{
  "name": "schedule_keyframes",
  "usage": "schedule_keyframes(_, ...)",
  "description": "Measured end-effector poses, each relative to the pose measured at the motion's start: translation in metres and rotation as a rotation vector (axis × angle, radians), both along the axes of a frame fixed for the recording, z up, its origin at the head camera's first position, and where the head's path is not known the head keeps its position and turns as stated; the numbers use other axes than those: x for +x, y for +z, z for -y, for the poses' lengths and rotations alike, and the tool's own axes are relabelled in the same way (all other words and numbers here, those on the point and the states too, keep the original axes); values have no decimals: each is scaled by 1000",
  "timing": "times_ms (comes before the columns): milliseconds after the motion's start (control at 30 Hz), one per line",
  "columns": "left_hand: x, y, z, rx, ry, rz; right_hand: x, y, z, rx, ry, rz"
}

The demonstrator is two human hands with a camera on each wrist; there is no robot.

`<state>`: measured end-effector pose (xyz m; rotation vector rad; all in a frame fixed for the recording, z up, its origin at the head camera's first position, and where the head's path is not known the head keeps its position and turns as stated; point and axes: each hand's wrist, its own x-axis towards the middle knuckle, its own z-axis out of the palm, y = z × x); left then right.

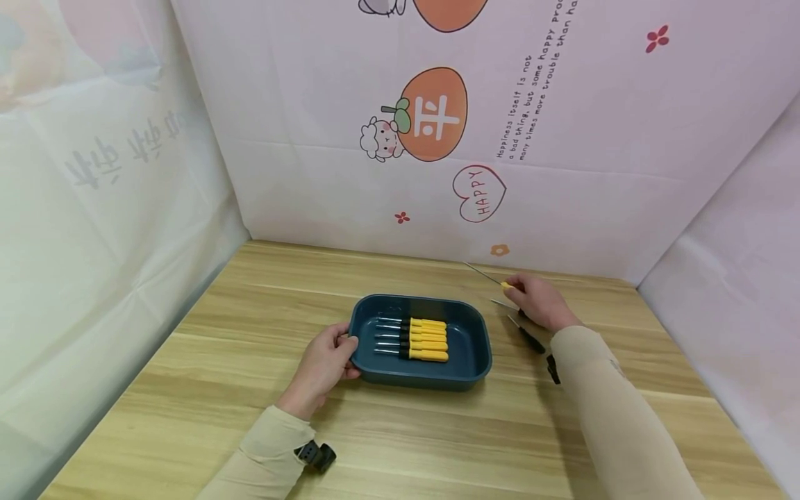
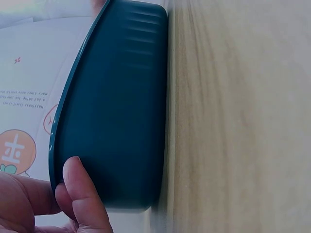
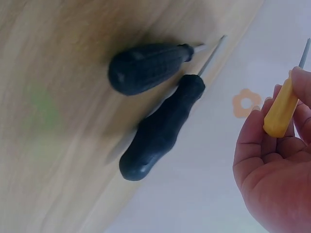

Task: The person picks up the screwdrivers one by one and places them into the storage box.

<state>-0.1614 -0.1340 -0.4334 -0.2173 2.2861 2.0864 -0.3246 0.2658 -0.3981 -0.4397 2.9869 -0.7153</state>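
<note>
My left hand (image 1: 325,361) grips the left end of a dark blue rectangular tray (image 1: 462,354). In the left wrist view its fingers curl at the rim of the tray (image 2: 112,107). Inside lie several yellow-handled screwdrivers (image 1: 428,355) in a neat row, shafts pointing left. Off to the right, my right hand (image 1: 539,300) pinches a thin screwdriver by its yellow handle (image 3: 282,111), the long shaft pointing toward the back wall. Two black-handled screwdrivers rest on the table beside that hand: one (image 1: 531,339) nearer me, the other (image 3: 163,126) partly hidden under the hand in the head view.
The wood-grain table (image 1: 400,444) carries the tray near its middle. A printed white cloth wall (image 1: 312,180) stands along the back edge, with more white cloth (image 1: 125,278) on the left and on the right side.
</note>
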Motion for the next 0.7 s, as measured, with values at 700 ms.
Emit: schedule_keyframes(700, 1, -1, 0, 8, -2, 0, 18, 15, 11, -103, 8, -32)
